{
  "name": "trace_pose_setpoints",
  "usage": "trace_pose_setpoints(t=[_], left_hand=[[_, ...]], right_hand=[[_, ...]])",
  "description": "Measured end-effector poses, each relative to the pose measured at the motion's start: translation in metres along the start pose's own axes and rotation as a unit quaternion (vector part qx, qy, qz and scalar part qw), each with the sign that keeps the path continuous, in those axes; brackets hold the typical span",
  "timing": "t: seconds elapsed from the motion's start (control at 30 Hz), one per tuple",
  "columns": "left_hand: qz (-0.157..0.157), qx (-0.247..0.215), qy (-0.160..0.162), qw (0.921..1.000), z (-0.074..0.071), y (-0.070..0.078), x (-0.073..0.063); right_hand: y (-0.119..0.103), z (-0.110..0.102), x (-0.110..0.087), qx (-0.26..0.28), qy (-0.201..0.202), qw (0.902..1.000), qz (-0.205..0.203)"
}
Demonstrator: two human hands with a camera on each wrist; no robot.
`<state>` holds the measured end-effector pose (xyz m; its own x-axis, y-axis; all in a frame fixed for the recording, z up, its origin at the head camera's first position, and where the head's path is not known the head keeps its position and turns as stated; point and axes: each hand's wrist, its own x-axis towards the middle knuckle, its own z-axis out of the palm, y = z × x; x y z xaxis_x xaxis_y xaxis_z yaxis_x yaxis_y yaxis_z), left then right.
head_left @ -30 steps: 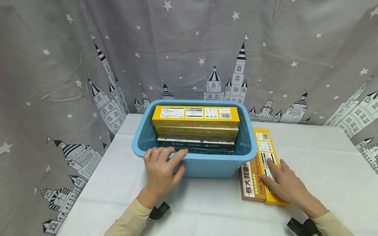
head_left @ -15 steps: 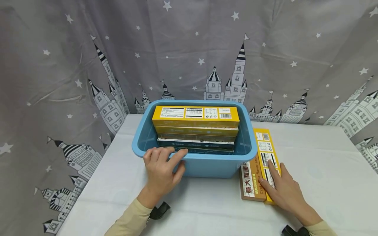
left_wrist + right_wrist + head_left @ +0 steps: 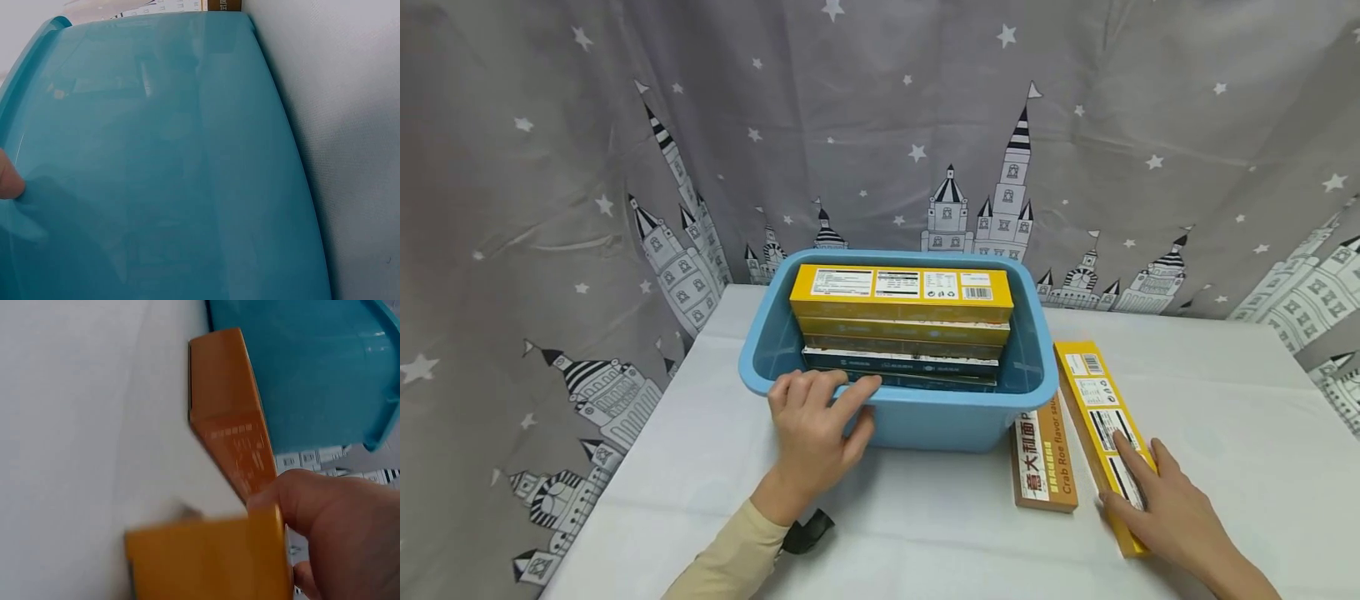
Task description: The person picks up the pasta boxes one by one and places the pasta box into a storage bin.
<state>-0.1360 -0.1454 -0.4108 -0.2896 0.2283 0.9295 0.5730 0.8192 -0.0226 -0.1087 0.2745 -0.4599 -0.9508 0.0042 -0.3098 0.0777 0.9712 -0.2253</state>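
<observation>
A light blue plastic bin [image 3: 940, 425] stands on the table with several flat boxes inside. My left hand [image 3: 812, 433] grips its near rim, fingers hooked over the edge; in the left wrist view a fingertip [image 3: 9, 178] presses the bin's outer wall. My right hand [image 3: 1183, 504] holds a long yellow pasta box [image 3: 1101, 417] near its front end, thumb on the left side and fingers on the right. To its left lies an orange-brown pasta box [image 3: 1048, 467] marked "Crab Roe flavor sauce", partly hidden by the bin's corner. A gap separates the two boxes.
Inside the bin, a yellow box [image 3: 902, 287] is at the back, with mustard-coloured and dark teal boxes [image 3: 898, 364] in front. White cloth [image 3: 925, 525] covers the table. A grey curtain [image 3: 850, 108] with castles and stars hangs behind.
My right hand has taken hold of the yellow pasta box and drawn it right and toward me, away from the orange-brown box. My left hand stays on the bin's rim.
</observation>
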Motion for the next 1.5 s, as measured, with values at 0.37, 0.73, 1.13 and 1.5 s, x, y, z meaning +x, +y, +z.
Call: trace_pose_setpoints(t=[0.37, 0.73, 1.13, 1.5], left_hand=[[-0.005, 0.001, -0.003, 1.0, -0.002, -0.001, 0.0], [-0.005, 0.0, -0.001, 1.0, -0.001, -0.001, 0.0], [-0.006, -0.003, 0.001, 1.0, 0.0, 0.0, 0.0], [-0.005, -0.006, 0.005, 1.0, 0.002, 0.0, 0.0]], right_hand=[[0.045, 0.008, -0.028, -0.017, 0.035, 0.9989, 0.027], [0.049, 0.014, -0.032, -0.029, 0.073, 0.9964, 0.03], [0.051, 0.014, -0.032, -0.018, 0.077, 0.9965, 0.028], [0.053, 0.011, -0.034, 0.014, 0.107, 0.9941, 0.003]])
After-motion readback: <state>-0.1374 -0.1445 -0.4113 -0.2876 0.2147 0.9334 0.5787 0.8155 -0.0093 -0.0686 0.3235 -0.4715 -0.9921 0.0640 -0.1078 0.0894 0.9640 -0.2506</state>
